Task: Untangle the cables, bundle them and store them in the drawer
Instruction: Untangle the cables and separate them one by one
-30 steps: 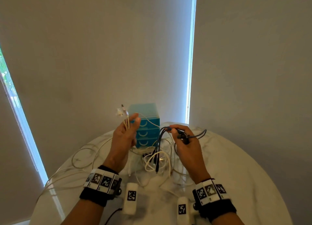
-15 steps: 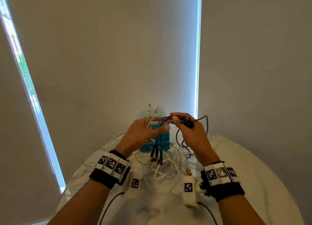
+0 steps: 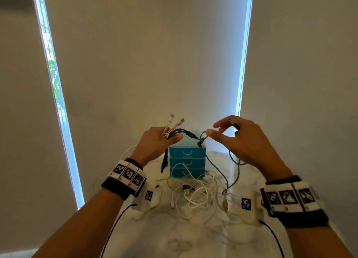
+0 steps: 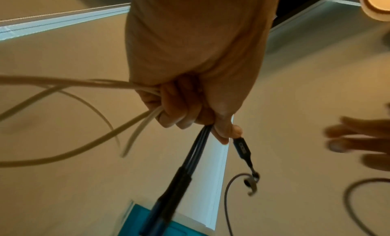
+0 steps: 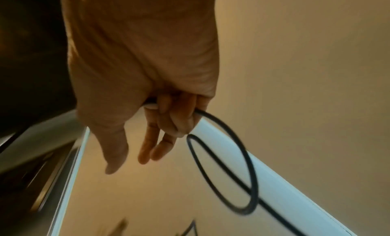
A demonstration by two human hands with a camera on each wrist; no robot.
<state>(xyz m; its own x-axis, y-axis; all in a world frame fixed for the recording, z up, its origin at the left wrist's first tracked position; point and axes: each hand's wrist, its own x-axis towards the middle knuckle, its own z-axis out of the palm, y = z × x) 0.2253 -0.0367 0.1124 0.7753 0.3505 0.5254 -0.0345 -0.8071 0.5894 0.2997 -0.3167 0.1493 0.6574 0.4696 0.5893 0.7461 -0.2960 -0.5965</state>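
Observation:
My left hand (image 3: 161, 141) is raised above the table and grips a bunch of white cable ends (image 3: 175, 123) together with a black split cable (image 3: 182, 131). The left wrist view shows its fingers (image 4: 179, 116) curled round the white cables (image 4: 63, 82) and the black strands (image 4: 195, 149). My right hand (image 3: 215, 130) is just to the right, thumb and forefinger apart and straight. Its last fingers (image 5: 179, 121) are curled round a thin black cable (image 5: 254, 189) that loops below. A blue drawer unit (image 3: 187, 162) with three shut drawers stands behind.
A loose tangle of white cables (image 3: 193, 195) lies on the marble table (image 3: 193, 238) in front of the drawer unit. A thin dark cable (image 3: 219, 172) hangs from the held bunch into it. Blinds and two bright window slits fill the background.
The black split cable has passed from my right hand's pinch into my left hand's grip. My right hand has drawn away to the right, with its thumb and forefinger spread.

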